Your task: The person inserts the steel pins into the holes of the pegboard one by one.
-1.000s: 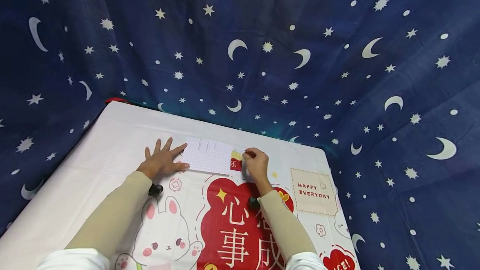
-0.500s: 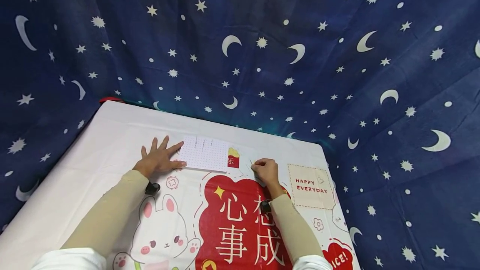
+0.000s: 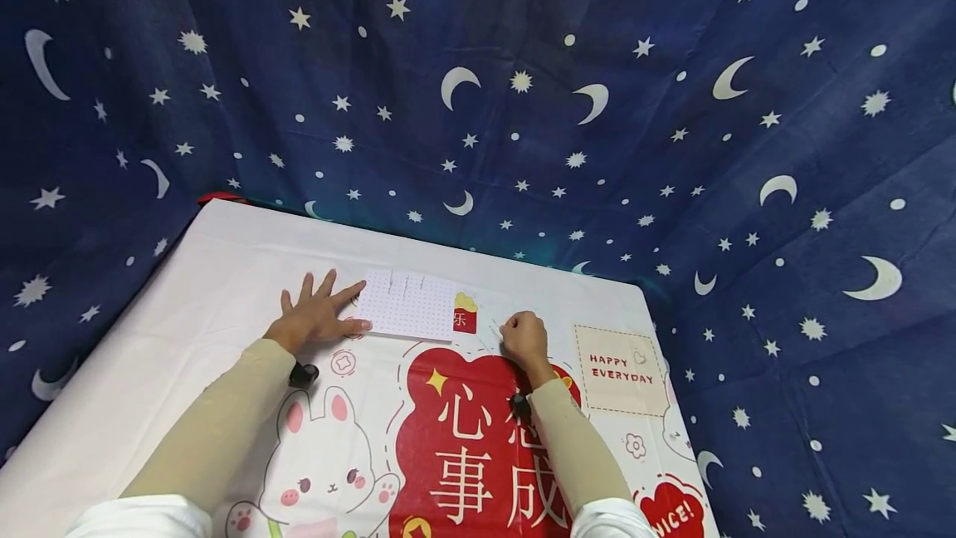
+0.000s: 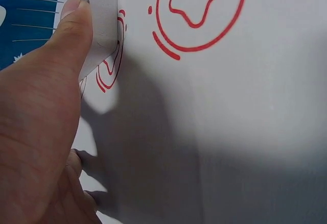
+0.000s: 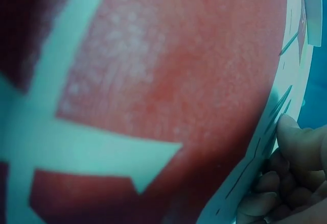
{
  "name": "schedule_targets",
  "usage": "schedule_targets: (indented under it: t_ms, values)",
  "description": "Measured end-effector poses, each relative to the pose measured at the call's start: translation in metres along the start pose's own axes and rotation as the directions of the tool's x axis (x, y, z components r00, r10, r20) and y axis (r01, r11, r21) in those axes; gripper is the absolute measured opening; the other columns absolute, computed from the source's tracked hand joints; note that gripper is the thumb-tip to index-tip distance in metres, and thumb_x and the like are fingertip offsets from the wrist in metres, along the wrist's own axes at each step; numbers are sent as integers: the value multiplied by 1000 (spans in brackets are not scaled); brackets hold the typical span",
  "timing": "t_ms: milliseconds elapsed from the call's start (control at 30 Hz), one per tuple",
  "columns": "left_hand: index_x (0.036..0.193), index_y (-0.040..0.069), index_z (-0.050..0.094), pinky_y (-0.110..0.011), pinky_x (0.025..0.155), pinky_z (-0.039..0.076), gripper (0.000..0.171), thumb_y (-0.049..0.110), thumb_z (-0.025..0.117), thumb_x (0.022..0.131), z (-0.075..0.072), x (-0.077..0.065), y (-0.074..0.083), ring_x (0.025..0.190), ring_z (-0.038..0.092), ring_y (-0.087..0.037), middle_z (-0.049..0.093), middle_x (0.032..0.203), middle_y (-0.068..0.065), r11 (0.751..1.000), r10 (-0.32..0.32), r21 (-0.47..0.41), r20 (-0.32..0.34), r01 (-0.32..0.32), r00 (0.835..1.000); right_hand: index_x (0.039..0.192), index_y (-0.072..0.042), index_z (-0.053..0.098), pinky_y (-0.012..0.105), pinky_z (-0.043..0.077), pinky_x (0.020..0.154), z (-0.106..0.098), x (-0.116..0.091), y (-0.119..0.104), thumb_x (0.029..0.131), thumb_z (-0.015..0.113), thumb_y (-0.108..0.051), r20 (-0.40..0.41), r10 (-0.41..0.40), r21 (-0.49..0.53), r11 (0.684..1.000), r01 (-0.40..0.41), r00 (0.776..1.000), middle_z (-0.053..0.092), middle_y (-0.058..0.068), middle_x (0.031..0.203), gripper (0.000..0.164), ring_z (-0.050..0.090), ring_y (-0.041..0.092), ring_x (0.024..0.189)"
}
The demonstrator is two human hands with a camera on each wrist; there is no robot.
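Observation:
A white block with a dotted top (image 3: pixel 411 310) lies on the table, several thin needles (image 3: pixel 406 285) standing in its far part. My left hand (image 3: pixel 317 318) spreads its fingers at the block's left end; in the left wrist view the thumb (image 4: pixel 76 25) presses on the block's edge. Needles also stick out past the thumb there. To the right, my right hand (image 3: pixel 525 337) is curled beside several loose needles (image 3: pixel 495 330) on the cloth. In the right wrist view its thumb tip (image 5: pixel 288 124) meets the end of a needle; the index fingertip is mostly hidden.
A printed white cloth (image 3: pixel 254 272) with a red patch and a rabbit covers the table. A printed red packet (image 3: pixel 465 320) shows at the block's right end. Behind the table hangs a dark blue curtain (image 3: pixel 403 106) with moons and stars.
My right hand has moved right, away from the block's end, to the loose needles, and its fingers have curled in more. My left hand has stayed at the block. The head view has shifted slightly.

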State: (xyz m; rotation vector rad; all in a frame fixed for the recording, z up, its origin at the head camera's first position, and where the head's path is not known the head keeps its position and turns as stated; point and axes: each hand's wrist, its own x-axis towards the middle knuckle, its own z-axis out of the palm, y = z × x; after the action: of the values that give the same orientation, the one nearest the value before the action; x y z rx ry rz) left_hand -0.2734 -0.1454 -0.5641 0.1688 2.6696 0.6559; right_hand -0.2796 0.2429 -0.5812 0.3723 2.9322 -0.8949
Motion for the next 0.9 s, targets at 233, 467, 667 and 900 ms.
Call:
schedule_targets:
  t_ms: [233, 467, 667, 900]
  values:
    - [166, 25, 25, -85, 116, -7, 96, 69, 63, 90, -1, 0, 1, 156, -12, -62, 0, 173, -29, 1000, 10, 4, 1, -10, 1000, 84, -9, 66, 31, 48, 70, 1, -5, 0, 96, 73, -20, -13, -13, -2, 1000, 13, 1000, 64, 8, 80, 17, 59, 22, 80]
    - [166, 25, 25, -85, 116, -9, 97, 69, 64, 89, 1, 0, -2, 156, -13, -62, -1, 173, -29, 1000, 1, -16, 3, -1, 1000, 84, -9, 65, 33, 49, 71, 5, -4, -4, 98, 69, -18, 18, -52, -88, 995, 54, 998, 63, 8, 80, 17, 58, 22, 78]
    - [166, 25, 25, -86, 115, -7, 97, 72, 61, 90, 2, -1, -3, 155, -12, -63, 0, 173, -30, 1000, 13, 6, 2, -13, 1000, 86, -9, 65, 32, 50, 73, 3, -3, -3, 98, 69, -20, 40, -37, -77, 996, 40, 999, 64, 8, 83, 17, 59, 21, 80]
    - [166, 25, 25, -86, 115, -7, 96, 70, 62, 90, -1, -3, -1, 155, -12, -63, 0, 173, -30, 1000, 9, 7, -5, -9, 1000, 87, -9, 70, 31, 53, 72, -3, -5, -4, 96, 73, -20, 35, -26, 12, 1000, 25, 999, 68, 10, 86, 15, 61, 22, 83]
